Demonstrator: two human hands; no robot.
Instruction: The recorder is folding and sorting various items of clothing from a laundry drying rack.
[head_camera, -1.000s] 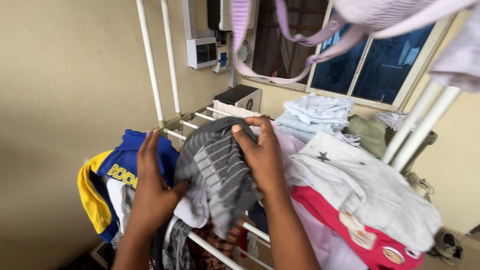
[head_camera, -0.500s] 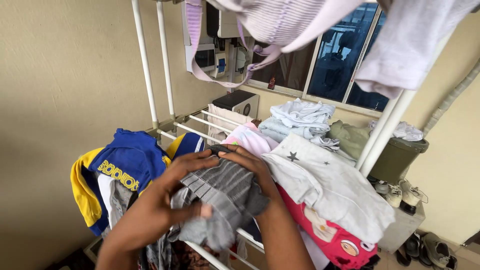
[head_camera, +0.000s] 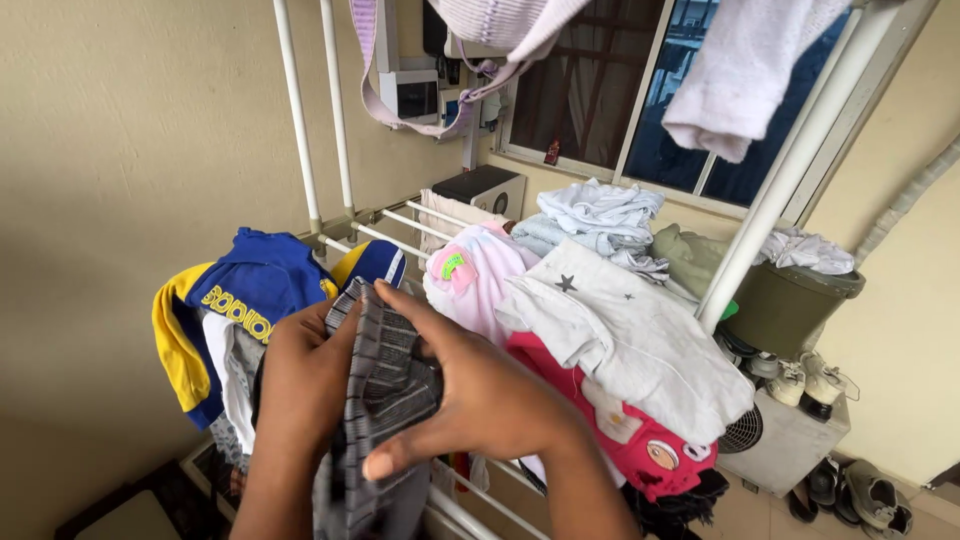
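A grey striped garment (head_camera: 385, 385) is pressed between both my hands over a white drying rack (head_camera: 390, 235). My left hand (head_camera: 300, 385) grips its left side. My right hand (head_camera: 470, 395) lies flat across its right side, fingers curled round the folded cloth. Next to my left hand a blue and yellow shirt (head_camera: 240, 300) hangs over the rack's end. To the right lie a pink top (head_camera: 475, 280), a white star-print cloth (head_camera: 620, 330) and a red garment (head_camera: 620, 440).
Pale clothes (head_camera: 600, 215) are piled at the rack's far end. A lilac garment (head_camera: 480, 30) and a white cloth (head_camera: 745, 70) hang overhead. A green bucket (head_camera: 790, 300), a white box with shoes (head_camera: 790, 400) and a window (head_camera: 640, 90) stand to the right; a beige wall at left.
My hands have drawn the grey garment nearer and folded it narrower, the right hand now flat over it. The view has shifted, showing more of the pink top.
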